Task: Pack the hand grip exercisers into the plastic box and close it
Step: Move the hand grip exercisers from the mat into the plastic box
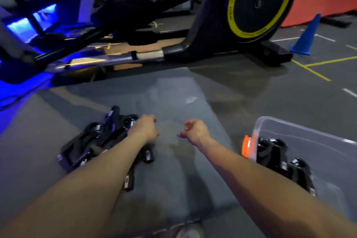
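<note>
- Left hand (144, 128) curled, over the exerciser pile (96, 141) on the mat (173, 92); grip unclear.
- Right hand (195, 130) loosely curled, empty.
- Box (309, 137), right, holds some exercisers.
- Risk: tangled springs drag out extras, which drop.

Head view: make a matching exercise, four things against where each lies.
Things:
1. cone
2. plastic box
3. pile of exercisers
4. flywheel

Places:
A. under the left hand
B. near right, on the floor
C. top right, on the exercise machine
D. far right, on the floor beside the machine's base

Pairs: 1-D, 2-B, 3-A, 4-C.
</note>
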{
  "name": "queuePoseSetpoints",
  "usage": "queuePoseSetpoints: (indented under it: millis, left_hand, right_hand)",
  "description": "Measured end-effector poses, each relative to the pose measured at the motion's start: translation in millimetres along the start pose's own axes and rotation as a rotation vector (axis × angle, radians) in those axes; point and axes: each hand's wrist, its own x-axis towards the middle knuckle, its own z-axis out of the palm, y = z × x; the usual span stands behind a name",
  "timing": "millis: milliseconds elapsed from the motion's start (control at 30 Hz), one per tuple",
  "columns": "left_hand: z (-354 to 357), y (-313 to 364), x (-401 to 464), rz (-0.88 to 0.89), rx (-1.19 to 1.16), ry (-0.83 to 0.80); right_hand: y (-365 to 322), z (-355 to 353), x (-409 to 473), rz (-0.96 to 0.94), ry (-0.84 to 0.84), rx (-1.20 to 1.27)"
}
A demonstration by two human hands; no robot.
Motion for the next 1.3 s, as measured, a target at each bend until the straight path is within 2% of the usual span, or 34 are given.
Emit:
queuePoseSetpoints:
  millis: [100, 300, 467, 700, 867, 1000, 1100, 1200, 1300]
  left_hand:
    - [3.1, -45.0, -4.4, -0.075, 0.016, -0.038]
    - [17.6, -92.1, -6.1, -0.205, 0.084, 0.024]
    - [35.3, -89.4, 1.9, -0.224, 0.071, -0.073]
    - [49.0, -78.1, 5.0, -0.266, 0.133, -0.070]
    - [40.4, -75.3, 1.9, -0.250, -0.006, -0.114]
    - [17.9, -64.8, 0.3, -0.200, -0.302, 0.038]
    - [1.4, -40.1, -2.4, -0.166, -0.494, 0.136]
    - [-3.1, -11.0, -1.6, -0.187, -0.589, 0.203]
    - [-3.0, 24.0, -0.9, -0.212, -0.661, 0.236]
  right_hand:
    - [-1.6, 43.6, 10.5, -0.013, -0.039, -0.039]
    - [0.4, 85.0, 20.5, -0.012, -0.086, -0.085]
    - [5.9, 92.1, 27.1, -0.015, -0.104, -0.111]
    - [9.0, 87.6, 33.8, -0.028, -0.101, -0.131]
    - [8.7, 76.2, 31.7, -0.022, -0.109, -0.132]
    - [3.4, 53.5, 25.2, -0.039, -0.109, -0.073]
    - [-4.9, 31.8, 13.6, -0.060, -0.117, 0.065]
    - [-15.2, 3.9, -10.9, -0.095, -0.215, 0.181]
    - [-18.1, -27.4, -30.8, -0.140, -0.297, 0.139]
